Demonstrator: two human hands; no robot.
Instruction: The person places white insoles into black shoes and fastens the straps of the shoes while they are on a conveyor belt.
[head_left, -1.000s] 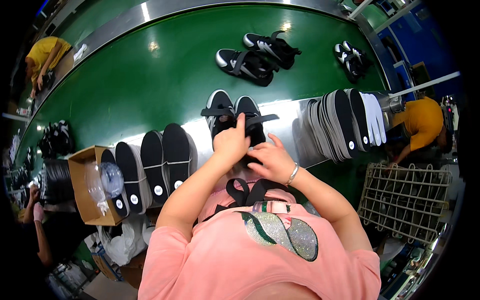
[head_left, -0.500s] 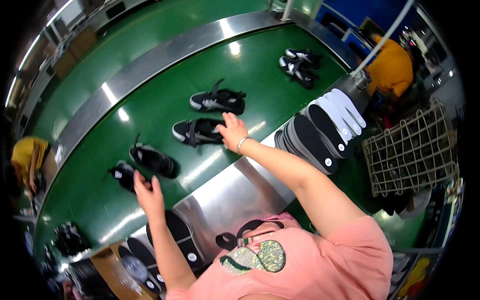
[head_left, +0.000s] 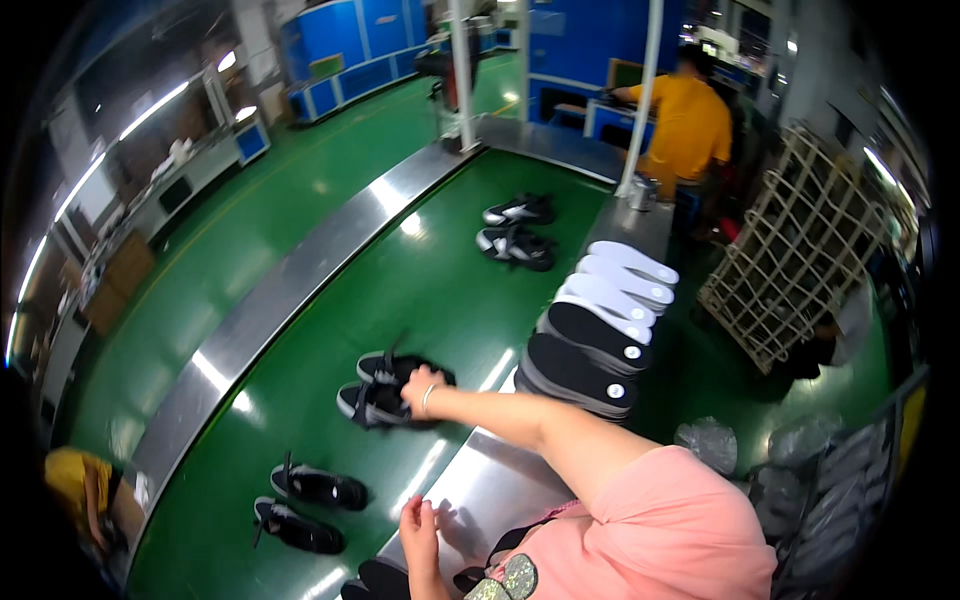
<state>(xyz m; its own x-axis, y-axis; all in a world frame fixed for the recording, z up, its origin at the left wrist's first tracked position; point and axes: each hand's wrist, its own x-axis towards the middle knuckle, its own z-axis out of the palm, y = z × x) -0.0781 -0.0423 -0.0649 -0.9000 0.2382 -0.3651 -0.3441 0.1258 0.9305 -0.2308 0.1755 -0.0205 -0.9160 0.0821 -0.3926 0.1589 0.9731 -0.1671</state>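
My right hand (head_left: 424, 392) is closed at the heel of a black and grey shoe (head_left: 369, 404) on the green belt (head_left: 300, 420). Against its far side sits a matching shoe (head_left: 375, 365), its strap sticking up. My left hand (head_left: 419, 528) hovers by the steel ledge (head_left: 480, 480), fingers loosely bent and apart, with no object visible in it. Left of it, another pair stands on the belt: one shoe (head_left: 320, 488) and, nearer to me, its mate (head_left: 300, 527). Stacked black insoles (head_left: 578, 375) lie on the ledge beyond my right forearm.
White insoles (head_left: 610, 290) continue along the ledge. Farther up the belt is another black pair (head_left: 515, 246). A rope-net cage (head_left: 790, 260) stands at right, near a person in a yellow shirt (head_left: 690, 125). A second person (head_left: 80, 490) works at far left. Posts (head_left: 645, 100) rise beyond.
My left hand has left the near-left shoe and come over beside the ledge. My right hand stays at its shoe, which now sits closer to its mate. The view has tilted up.
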